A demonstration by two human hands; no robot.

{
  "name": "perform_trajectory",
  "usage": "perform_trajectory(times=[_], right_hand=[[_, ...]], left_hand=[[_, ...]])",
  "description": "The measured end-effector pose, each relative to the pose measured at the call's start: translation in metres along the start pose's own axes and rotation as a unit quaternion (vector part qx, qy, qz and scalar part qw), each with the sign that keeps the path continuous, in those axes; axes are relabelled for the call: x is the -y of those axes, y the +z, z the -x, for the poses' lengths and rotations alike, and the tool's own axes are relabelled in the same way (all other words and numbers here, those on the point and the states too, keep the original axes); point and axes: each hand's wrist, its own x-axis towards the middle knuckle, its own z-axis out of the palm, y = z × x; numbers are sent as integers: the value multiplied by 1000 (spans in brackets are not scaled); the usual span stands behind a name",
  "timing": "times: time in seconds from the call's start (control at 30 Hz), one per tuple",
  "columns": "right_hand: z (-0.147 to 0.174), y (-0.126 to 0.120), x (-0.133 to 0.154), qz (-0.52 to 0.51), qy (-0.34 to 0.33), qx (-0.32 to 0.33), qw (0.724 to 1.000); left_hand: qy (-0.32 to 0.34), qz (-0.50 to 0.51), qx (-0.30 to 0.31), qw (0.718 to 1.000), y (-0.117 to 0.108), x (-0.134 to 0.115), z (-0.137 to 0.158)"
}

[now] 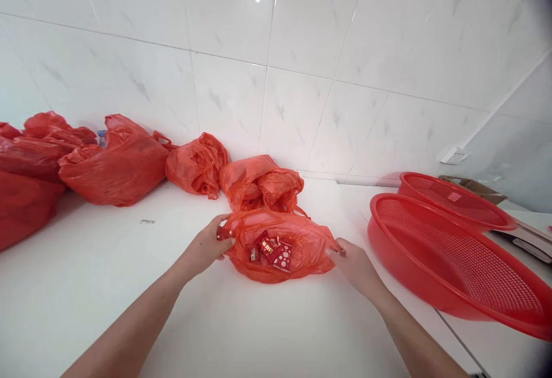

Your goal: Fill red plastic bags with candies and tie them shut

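Note:
A red plastic bag point(310, 245) sits on the white table with its mouth spread wide. My left hand point(209, 245) pinches the rim at its left side. At the opposite side, my right hand point(351, 263) grips the rim between thumb and fingers. Inside the bag lie several small red wrapped packets point(269, 247), one with a white dotted pattern point(283, 257). Just behind it, a crumpled red bag point(263, 179) rests close to the open one.
More filled red bags point(116, 162) line the tiled wall point(233, 102) to the left. On the right stand a large red mesh basket point(409, 274) and a second one point(452, 197) behind it. A brown box point(478, 187) is partly hidden there. The white table point(129, 263) spans the front.

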Motion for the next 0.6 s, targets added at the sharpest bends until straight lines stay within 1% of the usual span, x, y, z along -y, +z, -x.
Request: perform_trajectory(times=[0.03, 0.07, 0.1, 0.13, 0.17, 0.2, 0.23, 0.27, 0.3, 0.37, 0.43, 0.5, 0.6], right_hand=[[-6, -6, 8, -44, -2, 21, 999], [-12, -15, 17, -94, -8, 27, 995], [-18, -25, 27, -148, -15, 17, 989], [-24, -36, 36, -203, -24, -10, 979], [-28, -47, 45, -261, -32, -50, 963], [-32, -57, 53, -310, -41, -74, 947], [-36, -65, 60, -340, -41, -83, 936], [-38, -71, 64, -352, -35, -78, 932], [-40, -75, 68, -349, -26, -67, 934], [-41, -77, 70, -336, -9, -63, 940], [-40, -75, 67, -353, -16, -84, 932], [-37, -70, 61, -390, -40, -87, 916], [-33, -60, 47, -434, -113, -43, 893]], left_hand=[[21, 17, -5, 1000, -1, -11, -4], [46, 37, -18, 998, -3, -24, -8], [77, 67, -41, 994, -7, -38, -12], [108, 98, -72, 987, -11, -52, -15], [139, 126, -105, 977, -17, -66, -17], [163, 149, -124, 967, -22, -79, -18], [180, 168, -132, 960, -27, -91, -18], [188, 183, -131, 956, -32, -100, -18], [192, 195, -126, 954, -35, -106, -16], [193, 211, -116, 951, -38, -113, -14], [199, 219, -120, 948, -37, -112, -11], [209, 219, -130, 944, -36, -106, -8], [219, 194, -137, 946, -38, -87, 0]])
